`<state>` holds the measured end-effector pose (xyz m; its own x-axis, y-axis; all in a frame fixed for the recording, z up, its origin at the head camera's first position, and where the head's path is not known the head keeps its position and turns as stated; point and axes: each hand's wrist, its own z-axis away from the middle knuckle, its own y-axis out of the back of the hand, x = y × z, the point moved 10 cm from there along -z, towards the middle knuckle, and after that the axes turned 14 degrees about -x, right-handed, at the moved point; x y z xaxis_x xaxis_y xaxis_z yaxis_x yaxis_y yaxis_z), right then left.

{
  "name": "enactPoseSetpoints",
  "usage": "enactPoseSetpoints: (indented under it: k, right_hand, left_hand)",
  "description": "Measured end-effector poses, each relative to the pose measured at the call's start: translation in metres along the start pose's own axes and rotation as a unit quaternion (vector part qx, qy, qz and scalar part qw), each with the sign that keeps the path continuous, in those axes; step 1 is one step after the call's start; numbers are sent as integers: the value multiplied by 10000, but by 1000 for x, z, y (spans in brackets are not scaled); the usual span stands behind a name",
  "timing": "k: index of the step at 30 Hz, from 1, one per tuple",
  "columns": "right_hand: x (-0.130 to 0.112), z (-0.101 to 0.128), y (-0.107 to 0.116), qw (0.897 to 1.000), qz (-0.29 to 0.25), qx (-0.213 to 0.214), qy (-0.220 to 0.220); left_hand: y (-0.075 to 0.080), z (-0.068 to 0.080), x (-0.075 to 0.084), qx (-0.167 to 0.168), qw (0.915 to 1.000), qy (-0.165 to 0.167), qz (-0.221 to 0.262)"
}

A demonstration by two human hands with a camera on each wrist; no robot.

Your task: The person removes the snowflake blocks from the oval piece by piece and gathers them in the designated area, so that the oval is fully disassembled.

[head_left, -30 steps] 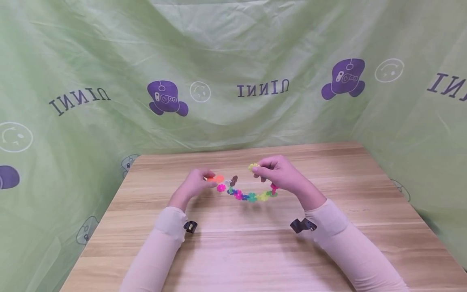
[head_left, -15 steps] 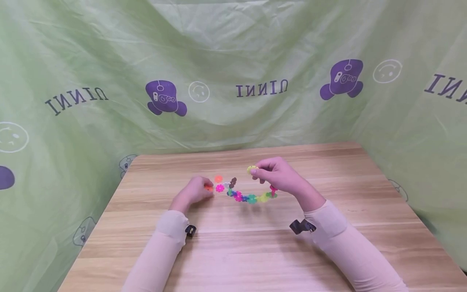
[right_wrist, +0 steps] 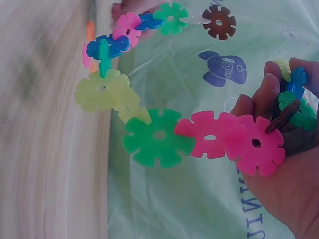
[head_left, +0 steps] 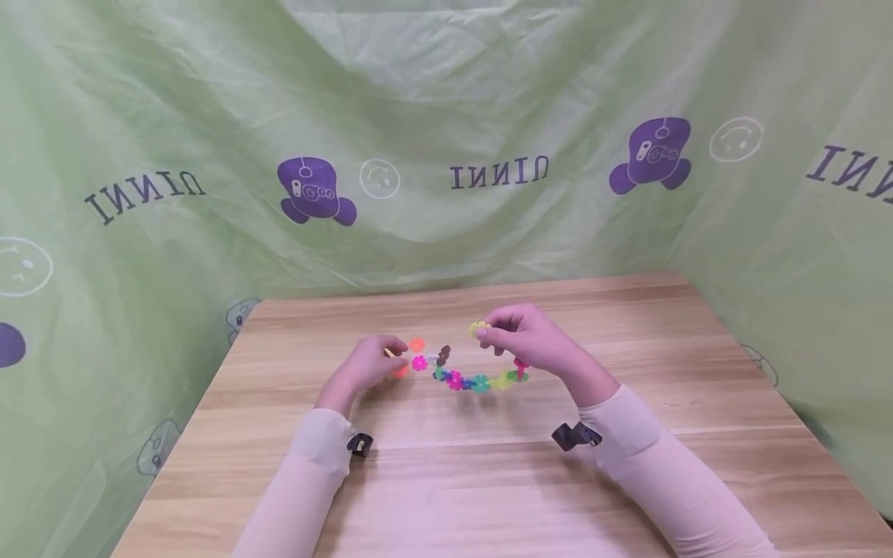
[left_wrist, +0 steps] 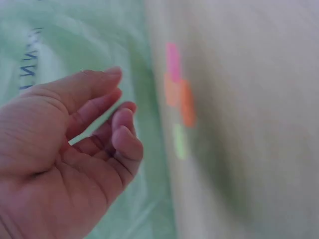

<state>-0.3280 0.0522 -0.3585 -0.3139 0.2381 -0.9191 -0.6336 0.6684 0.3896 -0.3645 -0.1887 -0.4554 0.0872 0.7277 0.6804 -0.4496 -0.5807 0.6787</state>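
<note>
My right hand [head_left: 492, 333] pinches one end of a chain of coloured snowflake discs [head_left: 480, 381] just above the wooden table [head_left: 488, 480]. The chain hangs in a curve to the left and ends in a brown disc [head_left: 444, 353]. In the right wrist view its fingers [right_wrist: 264, 97] grip a pink disc [right_wrist: 254, 144], a green disc [right_wrist: 158, 138] hangs beside it, and a few more discs sit in the palm. My left hand [head_left: 391, 358] hovers by loose orange discs [head_left: 416, 344] and a pink disc [head_left: 419, 363]. Seen from the left wrist, that hand [left_wrist: 117, 97] is empty, its fingers loosely curled.
Green printed cloth [head_left: 446, 155] hangs behind and on both sides of the table. The loose discs [left_wrist: 185, 102] look blurred in the left wrist view. Bare wood lies between the hands and the near edge.
My left hand has let go of the orange disc it held and drawn back a little to the left. The right hand and its chain have sunk slightly.
</note>
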Motion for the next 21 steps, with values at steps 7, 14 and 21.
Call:
enactPoseSetpoints:
  k: [7, 14, 21]
  right_hand:
    - [0, -1, -2, 9999, -165, 28, 0]
    - [-2, 0, -2, 9997, -182, 41, 128]
    - [-1, 2, -2, 9995, -270, -18, 165]
  left_hand:
    - [12, 14, 53, 369, 9952, -906, 36]
    - [19, 34, 112, 774, 9801, -1826, -6]
    - [12, 44, 153, 709, 9618, -2644, 63]
